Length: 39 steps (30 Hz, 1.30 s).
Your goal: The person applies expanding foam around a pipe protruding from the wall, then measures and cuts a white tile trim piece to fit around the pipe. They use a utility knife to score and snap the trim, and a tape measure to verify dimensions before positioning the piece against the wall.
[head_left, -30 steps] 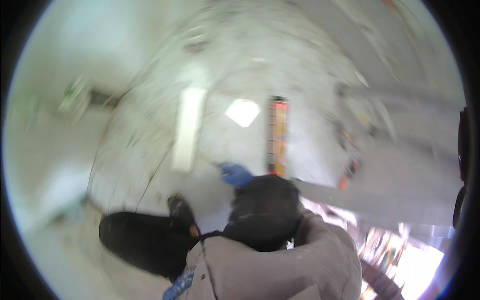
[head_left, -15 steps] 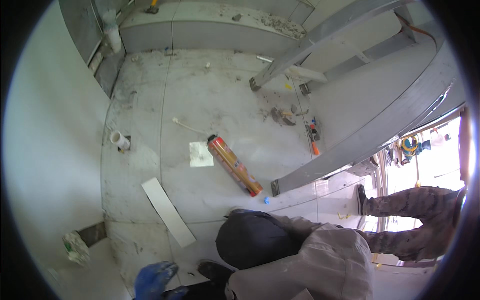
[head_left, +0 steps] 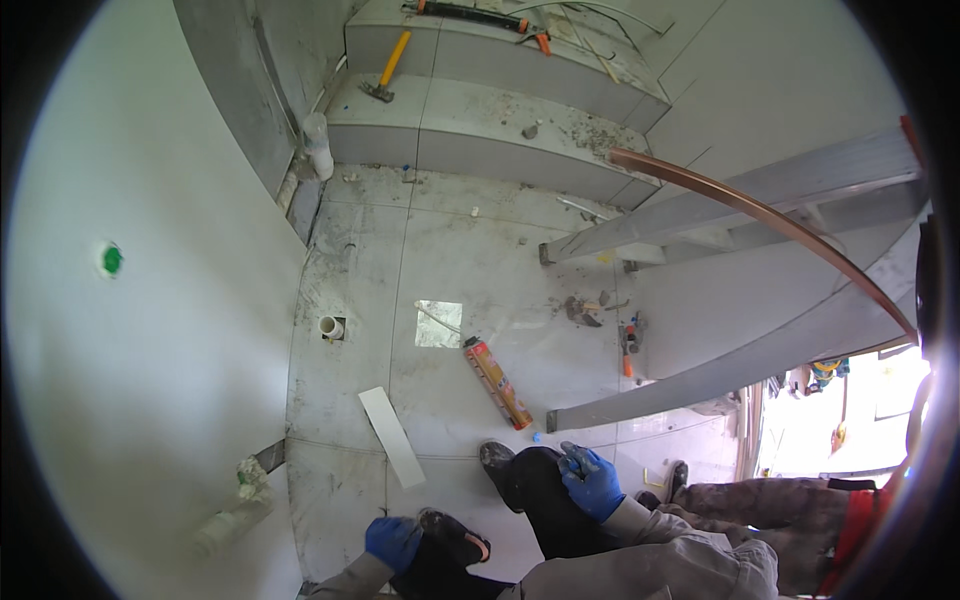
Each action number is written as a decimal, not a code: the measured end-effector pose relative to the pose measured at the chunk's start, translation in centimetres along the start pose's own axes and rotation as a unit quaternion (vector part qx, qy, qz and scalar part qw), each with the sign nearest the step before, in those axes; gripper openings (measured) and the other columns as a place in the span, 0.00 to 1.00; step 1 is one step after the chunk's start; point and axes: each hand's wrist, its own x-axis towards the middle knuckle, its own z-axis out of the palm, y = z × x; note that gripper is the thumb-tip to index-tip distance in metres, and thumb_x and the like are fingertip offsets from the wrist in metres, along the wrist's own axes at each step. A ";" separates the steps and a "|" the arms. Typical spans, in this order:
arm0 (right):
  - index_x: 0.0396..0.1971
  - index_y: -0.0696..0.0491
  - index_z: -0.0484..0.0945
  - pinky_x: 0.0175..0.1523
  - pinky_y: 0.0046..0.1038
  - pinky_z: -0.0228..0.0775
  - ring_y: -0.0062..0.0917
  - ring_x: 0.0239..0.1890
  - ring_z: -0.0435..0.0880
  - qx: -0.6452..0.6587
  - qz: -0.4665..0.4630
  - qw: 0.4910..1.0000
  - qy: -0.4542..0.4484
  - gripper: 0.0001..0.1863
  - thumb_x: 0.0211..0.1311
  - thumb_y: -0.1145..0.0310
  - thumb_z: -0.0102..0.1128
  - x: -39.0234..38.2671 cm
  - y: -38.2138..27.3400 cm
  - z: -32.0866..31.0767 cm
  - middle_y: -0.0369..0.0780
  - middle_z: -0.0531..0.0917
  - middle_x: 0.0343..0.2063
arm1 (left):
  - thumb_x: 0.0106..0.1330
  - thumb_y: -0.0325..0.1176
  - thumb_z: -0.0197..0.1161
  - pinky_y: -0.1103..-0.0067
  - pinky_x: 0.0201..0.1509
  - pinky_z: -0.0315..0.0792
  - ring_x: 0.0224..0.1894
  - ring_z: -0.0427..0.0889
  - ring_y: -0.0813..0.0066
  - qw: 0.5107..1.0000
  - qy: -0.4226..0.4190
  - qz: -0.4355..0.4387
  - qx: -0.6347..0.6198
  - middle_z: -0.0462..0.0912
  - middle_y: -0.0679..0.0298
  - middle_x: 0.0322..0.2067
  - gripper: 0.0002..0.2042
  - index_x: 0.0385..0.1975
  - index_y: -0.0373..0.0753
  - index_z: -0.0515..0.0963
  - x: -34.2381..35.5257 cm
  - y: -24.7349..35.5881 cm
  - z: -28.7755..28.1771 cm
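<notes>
My right hand (head_left: 594,484), in a blue glove, is above my dark-clad right knee. Its fingers are bent together and their tips look greyish; whatever may be in them is hidden. My left hand (head_left: 393,542), also gloved in blue, is closed beside my left shoe (head_left: 455,536), its inner side out of sight. Ahead of my feet a red and gold foam can (head_left: 497,384) lies on the tiled floor, its thin pale straw (head_left: 438,319) crossing a shiny square patch (head_left: 440,334). Left of the can lies a narrow white strip (head_left: 392,438).
An aluminium ladder (head_left: 680,360) and a copper-coloured strip (head_left: 770,210) extend in from the right. A hammer (head_left: 388,68) and a caulking gun (head_left: 470,16) lie on the steps. Nearby are a pipe stub (head_left: 331,327), orange-handled tool (head_left: 627,362), rubble (head_left: 583,310) and another person's leg (head_left: 760,515).
My view has shifted, showing more of the steps and the copper-coloured strip. My right hand has come into sight above my knee. The can and white strip appear unmoved on the floor.
</notes>
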 end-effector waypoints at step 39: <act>0.26 0.45 0.69 0.16 0.36 0.60 0.32 0.13 0.74 0.565 0.580 0.552 0.202 0.11 0.59 0.80 0.55 -58.7 8.3 -9.7 0.38 0.72 0.14 | 0.65 0.41 0.67 0.74 0.16 0.70 0.16 0.76 0.72 0.930 -0.147 -0.336 -0.034 0.78 0.64 0.22 0.12 0.41 0.42 0.78 -8.1 20.7 -14.8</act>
